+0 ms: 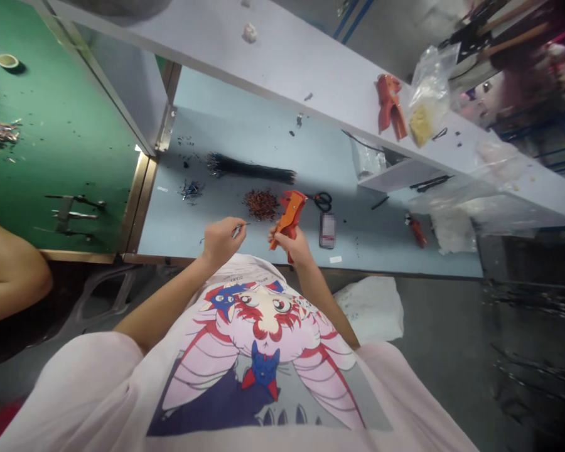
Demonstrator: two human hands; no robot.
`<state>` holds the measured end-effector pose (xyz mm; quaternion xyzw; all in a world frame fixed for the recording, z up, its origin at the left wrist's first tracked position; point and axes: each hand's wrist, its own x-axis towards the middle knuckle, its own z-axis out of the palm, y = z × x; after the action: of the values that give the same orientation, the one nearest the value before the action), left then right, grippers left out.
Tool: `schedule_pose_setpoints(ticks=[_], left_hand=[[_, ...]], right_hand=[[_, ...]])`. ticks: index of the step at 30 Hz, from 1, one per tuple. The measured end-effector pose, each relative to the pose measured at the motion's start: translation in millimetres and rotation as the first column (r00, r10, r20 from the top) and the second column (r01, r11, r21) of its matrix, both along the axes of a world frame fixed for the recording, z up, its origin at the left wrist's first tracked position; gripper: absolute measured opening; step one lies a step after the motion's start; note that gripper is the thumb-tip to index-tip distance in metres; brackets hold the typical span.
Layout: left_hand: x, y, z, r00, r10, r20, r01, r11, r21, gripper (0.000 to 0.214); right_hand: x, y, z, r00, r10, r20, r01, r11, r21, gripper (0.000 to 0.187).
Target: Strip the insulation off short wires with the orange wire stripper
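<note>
My right hand is closed round the handles of an orange wire stripper, held just above the near edge of the pale blue table. My left hand pinches a thin dark wire whose tip points toward the stripper's jaws. A pile of reddish-brown wire bits lies just beyond the stripper. Further back lies a bundle of long black wires.
Black scissors, a phone and a small red tool lie to the right. On the shelf sit a second orange stripper and a plastic bag. Another person's arm rests at the green table on the left.
</note>
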<state>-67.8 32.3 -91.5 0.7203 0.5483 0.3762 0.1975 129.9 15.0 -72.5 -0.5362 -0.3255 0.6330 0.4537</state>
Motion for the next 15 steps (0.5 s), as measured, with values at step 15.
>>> schedule_pose_setpoints(ticks=[15], left_hand=[[-6.8, -25.0, 27.9, 0.990, -0.111, -0.089, 0.124, 0.981, 0.152, 0.016]], right_hand=[[-41.3, 4.7, 19.7, 0.942, 0.011, 0.337, -0.138, 0.923, 0.359, 0.023]])
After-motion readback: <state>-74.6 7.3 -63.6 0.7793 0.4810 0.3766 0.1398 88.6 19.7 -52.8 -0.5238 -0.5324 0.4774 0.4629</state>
